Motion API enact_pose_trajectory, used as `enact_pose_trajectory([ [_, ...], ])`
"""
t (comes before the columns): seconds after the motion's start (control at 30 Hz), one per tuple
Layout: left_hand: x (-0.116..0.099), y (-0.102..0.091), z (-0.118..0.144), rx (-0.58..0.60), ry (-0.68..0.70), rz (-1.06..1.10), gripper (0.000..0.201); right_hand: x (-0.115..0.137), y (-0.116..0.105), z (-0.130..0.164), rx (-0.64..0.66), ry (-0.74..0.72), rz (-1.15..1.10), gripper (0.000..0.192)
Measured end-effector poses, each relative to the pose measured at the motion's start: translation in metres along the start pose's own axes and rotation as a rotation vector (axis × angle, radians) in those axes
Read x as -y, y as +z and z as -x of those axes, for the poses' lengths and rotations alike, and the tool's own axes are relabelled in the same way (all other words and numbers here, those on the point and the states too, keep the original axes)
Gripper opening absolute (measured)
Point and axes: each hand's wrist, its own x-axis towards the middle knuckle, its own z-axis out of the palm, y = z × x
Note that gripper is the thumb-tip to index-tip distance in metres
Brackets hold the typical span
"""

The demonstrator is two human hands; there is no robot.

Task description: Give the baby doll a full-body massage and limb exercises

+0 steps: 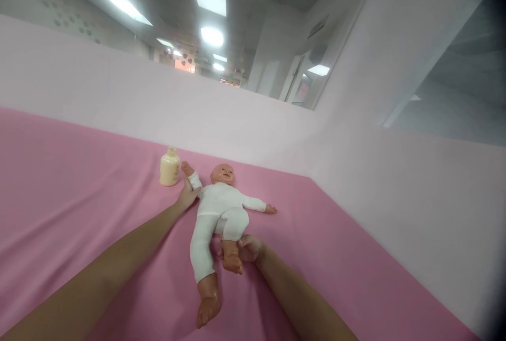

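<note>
A baby doll (219, 206) in a white bodysuit lies on its back on the pink sheet (79, 193), head toward the far wall. My left hand (187, 193) grips the doll's raised arm by the white sleeve. My right hand (249, 249) holds the doll's bent leg near the bare foot, partly hidden behind it. The doll's other leg stretches toward me, and its other arm lies out flat to the right.
A small cream bottle (169, 167) stands upright on the sheet just left of the doll's raised hand. Pale pink walls (395, 198) enclose the surface at the back and right, meeting in a corner.
</note>
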Motion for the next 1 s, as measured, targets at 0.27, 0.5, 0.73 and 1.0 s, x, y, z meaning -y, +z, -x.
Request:
enact_pose_trajectory([
  [0.27,-0.007,-0.002,0.006,0.047,0.066,-0.058,0.051,0.002,0.004,-0.002,0.05,-0.058,0.021,0.045],
  [0.5,-0.029,0.002,0.016,0.144,0.17,-0.117,0.051,0.004,0.012,-0.002,0.02,-0.059,0.004,0.038],
  [0.73,-0.023,0.007,0.012,0.313,0.337,-0.288,0.045,-0.001,0.007,-0.005,0.047,-0.038,0.012,0.044],
  [1.0,-0.017,0.007,0.012,0.305,0.336,-0.262,0.042,-0.004,0.003,-0.004,0.025,-0.013,-0.027,0.051],
])
